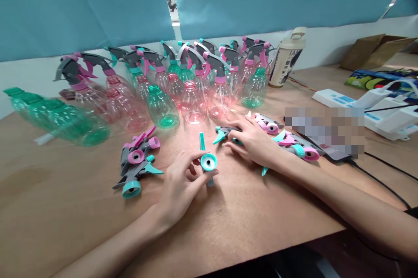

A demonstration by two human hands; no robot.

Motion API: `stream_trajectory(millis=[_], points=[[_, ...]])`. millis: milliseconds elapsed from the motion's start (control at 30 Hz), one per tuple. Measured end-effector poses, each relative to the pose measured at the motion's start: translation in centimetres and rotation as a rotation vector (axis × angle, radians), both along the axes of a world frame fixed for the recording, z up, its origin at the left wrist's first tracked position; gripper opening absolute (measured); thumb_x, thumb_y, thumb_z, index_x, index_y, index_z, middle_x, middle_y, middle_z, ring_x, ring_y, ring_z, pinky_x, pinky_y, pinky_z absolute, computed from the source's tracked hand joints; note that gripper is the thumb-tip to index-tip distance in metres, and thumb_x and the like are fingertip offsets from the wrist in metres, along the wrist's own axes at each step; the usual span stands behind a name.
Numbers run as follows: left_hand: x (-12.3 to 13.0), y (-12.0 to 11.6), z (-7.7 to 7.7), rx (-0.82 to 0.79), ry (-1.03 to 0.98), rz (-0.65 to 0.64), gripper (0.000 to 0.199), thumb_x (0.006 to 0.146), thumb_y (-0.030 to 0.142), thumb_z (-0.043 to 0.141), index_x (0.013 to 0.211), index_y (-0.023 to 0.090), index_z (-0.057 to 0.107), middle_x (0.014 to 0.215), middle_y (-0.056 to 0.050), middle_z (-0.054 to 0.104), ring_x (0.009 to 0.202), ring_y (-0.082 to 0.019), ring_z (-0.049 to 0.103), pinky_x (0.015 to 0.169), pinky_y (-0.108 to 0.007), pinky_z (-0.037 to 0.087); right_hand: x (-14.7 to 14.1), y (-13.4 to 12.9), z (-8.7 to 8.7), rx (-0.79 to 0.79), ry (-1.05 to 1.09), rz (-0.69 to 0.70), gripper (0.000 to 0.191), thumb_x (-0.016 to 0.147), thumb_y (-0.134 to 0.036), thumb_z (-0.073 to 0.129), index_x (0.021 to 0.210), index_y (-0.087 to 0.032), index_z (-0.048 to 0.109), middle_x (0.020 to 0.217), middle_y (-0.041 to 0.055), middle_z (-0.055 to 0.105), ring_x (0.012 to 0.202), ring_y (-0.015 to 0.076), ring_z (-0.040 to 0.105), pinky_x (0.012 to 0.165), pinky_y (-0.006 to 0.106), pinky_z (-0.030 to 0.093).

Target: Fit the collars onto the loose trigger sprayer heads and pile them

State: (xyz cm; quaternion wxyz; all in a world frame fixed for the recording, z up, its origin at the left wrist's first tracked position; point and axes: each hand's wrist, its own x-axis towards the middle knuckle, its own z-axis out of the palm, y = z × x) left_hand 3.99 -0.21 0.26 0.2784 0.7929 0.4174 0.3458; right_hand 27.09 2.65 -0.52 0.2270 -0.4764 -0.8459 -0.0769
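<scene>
My left hand (183,182) pinches a spray head between thumb and fingers; its teal screw cap (209,162) faces up toward me, and a teal trigger points away. My right hand (250,139) lies over a grey-and-teal spray head (224,131), fingers apart and touching it, partly hiding it. Around that hand are more loose spray heads with pink caps (271,128) and teal caps (298,151). Left of my left hand rests another small pile of grey spray heads (135,157). Open pink bottles (194,106) and green bottles (160,110) stand beyond both hands.
Bottles with spray heads fitted (218,86) crowd the back, near the wall. Several green bottles (65,117) stand at the left. To the right are a tumbler (287,58), a blurred-out phone-like device (326,134), a white power strip (369,112), cables and a cardboard box (369,51).
</scene>
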Motion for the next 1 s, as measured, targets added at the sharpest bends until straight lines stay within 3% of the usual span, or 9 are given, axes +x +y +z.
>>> stream_trajectory(millis=[233, 367, 433, 533, 633, 867, 1000], points=[[0.0, -0.1, 0.0, 0.038, 0.002, -0.002, 0.021, 0.083, 0.025, 0.065, 0.103, 0.021, 0.06, 0.075, 0.001, 0.055, 0.067, -0.013, 0.051, 0.058, -0.023, 0.041, -0.1, -0.2, 0.6, 0.099, 0.175, -0.024, 0.016, 0.089, -0.027, 0.054, 0.076, -0.019, 0.058, 0.092, 0.0083, 0.067, 0.091, 0.0219, 0.06, 0.097, 0.048, 0.038], [-0.1, -0.2, 0.3, 0.107, 0.036, -0.029, 0.024, 0.082, 0.019, 0.065, 0.105, 0.022, 0.061, 0.082, 0.0, 0.058, 0.07, -0.013, 0.051, 0.061, -0.024, 0.041, -1.9, -2.2, 1.6, 0.15, 0.433, 0.145, 0.004, 0.086, -0.023, 0.058, 0.084, -0.021, 0.055, 0.073, 0.0016, 0.063, 0.072, 0.0172, 0.059, 0.083, 0.04, 0.046], [-0.2, -0.3, 0.3, 0.124, 0.048, -0.04, 0.026, 0.082, 0.016, 0.064, 0.107, 0.023, 0.06, 0.087, -0.001, 0.06, 0.072, -0.014, 0.051, 0.061, -0.024, 0.042, -2.7, -3.3, 1.7, 0.1, 0.525, 0.251, 0.004, 0.085, -0.021, 0.057, 0.088, -0.021, 0.055, 0.071, 0.0004, 0.062, 0.067, 0.0156, 0.059, 0.076, 0.036, 0.048], [-0.3, -0.2, 0.2, 0.147, 0.054, -0.037, 0.025, 0.082, 0.016, 0.063, 0.106, 0.022, 0.061, 0.091, -0.003, 0.062, 0.075, -0.016, 0.052, 0.063, -0.026, 0.042, -3.5, -4.2, 1.2, 0.05, 0.541, 0.328, 0.002, 0.086, -0.019, 0.055, 0.086, -0.02, 0.056, 0.062, -0.0023, 0.057, 0.058, 0.0131, 0.054, 0.067, 0.032, 0.046], [-0.3, -0.2, 0.1, 0.151, 0.06, -0.02, 0.023, 0.082, 0.017, 0.064, 0.104, 0.022, 0.061, 0.089, -0.003, 0.062, 0.075, -0.016, 0.052, 0.064, -0.027, 0.043, -3.7, -4.3, 0.6, 0.036, 0.507, 0.329, 0.005, 0.087, -0.019, 0.053, 0.087, -0.019, 0.059, 0.056, -0.0047, 0.052, 0.052, 0.0116, 0.049, 0.07, 0.032, 0.046], [0.0, -0.2, 0.3, 0.094, 0.029, 0.017, 0.023, 0.077, 0.01, 0.064, 0.098, 0.02, 0.06, 0.082, 0.0, 0.057, 0.065, -0.012, 0.05, 0.056, -0.022, 0.04, -3.9, -4.7, 0.2, -0.01, 0.451, 0.299, 0.021, 0.088, -0.019, 0.053, 0.107, -0.015, 0.062, 0.054, -0.0055, 0.052, 0.05, 0.0114, 0.047, 0.074, 0.035, 0.047], [0.1, -0.3, 0.3, 0.107, 0.034, 0.025, 0.025, 0.076, 0.005, 0.062, 0.096, 0.019, 0.059, 0.081, 0.001, 0.056, 0.063, -0.011, 0.048, 0.055, -0.021, 0.039, -4.0, -4.9, 0.1, -0.062, 0.459, 0.3, 0.024, 0.088, -0.024, 0.055, 0.108, -0.012, 0.063, 0.057, -0.0022, 0.056, 0.055, 0.0134, 0.049, 0.07, 0.034, 0.048]])
